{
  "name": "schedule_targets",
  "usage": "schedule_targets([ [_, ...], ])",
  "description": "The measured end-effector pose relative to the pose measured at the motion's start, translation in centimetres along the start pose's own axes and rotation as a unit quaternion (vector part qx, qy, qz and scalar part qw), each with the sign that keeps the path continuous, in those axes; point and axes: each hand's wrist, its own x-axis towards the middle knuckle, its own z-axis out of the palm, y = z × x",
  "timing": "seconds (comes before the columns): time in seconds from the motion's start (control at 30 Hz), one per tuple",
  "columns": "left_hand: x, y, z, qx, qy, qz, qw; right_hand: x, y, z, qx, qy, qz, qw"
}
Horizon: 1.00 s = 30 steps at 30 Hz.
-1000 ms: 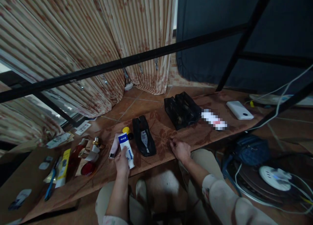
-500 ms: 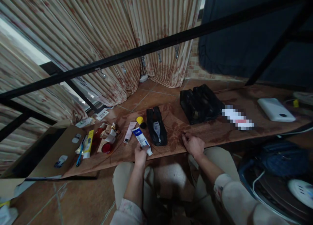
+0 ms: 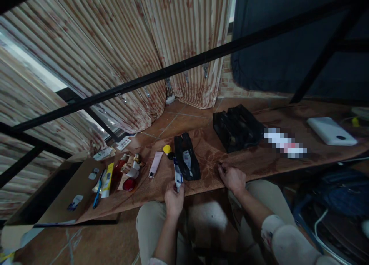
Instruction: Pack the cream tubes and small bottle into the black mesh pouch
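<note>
My left hand [image 3: 174, 199] is closed on the lower end of a blue-and-white squeeze tube [image 3: 178, 174], which stands tilted on its edge against the left side of a narrow black pouch [image 3: 196, 172]. Inside that pouch's opening lies a pale packet [image 3: 187, 159]. My right hand [image 3: 233, 177] rests on the cloth right of the pouch, fingers curled; what they hold, if anything, is hidden. A pink tube [image 3: 156, 165] and a yellow-and-black round item [image 3: 167, 149] lie left of the pouch.
Further left are a red jar [image 3: 129, 184], a yellow tube [image 3: 107, 180], a blue toothbrush-like item [image 3: 98, 190] and an open cardboard box [image 3: 66, 192]. Black cases [image 3: 238, 128] and a white power bank [image 3: 331, 131] lie to the right. A dark metal bar [image 3: 184, 67] crosses behind.
My left hand has brought the blue-and-white tube rightward to the pouch and turned it from flat onto its edge. My right hand stays at the same spot on the cloth.
</note>
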Motion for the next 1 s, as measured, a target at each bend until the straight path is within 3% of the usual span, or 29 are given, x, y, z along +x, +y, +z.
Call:
schedule_targets([
  [0.1,-0.1,-0.2,-0.6,-0.075,-0.006,-0.029,0.997,0.0,0.0,-0.1,-0.004,-0.007,-0.002,1.0],
  [0.27,-0.4,-1.2,-0.9,-0.211,0.037,-0.106,0.971,-0.1,-0.1,-0.3,-0.01,-0.01,-0.007,1.0],
  [0.4,-0.5,-1.5,-0.5,-0.284,0.046,-0.114,0.951,-0.1,-0.1,-0.4,-0.005,-0.006,-0.008,1.0],
  [1.0,-0.2,-1.2,-0.1,-0.285,0.023,-0.096,0.953,-0.1,-0.2,-0.4,0.002,-0.007,-0.002,1.0],
])
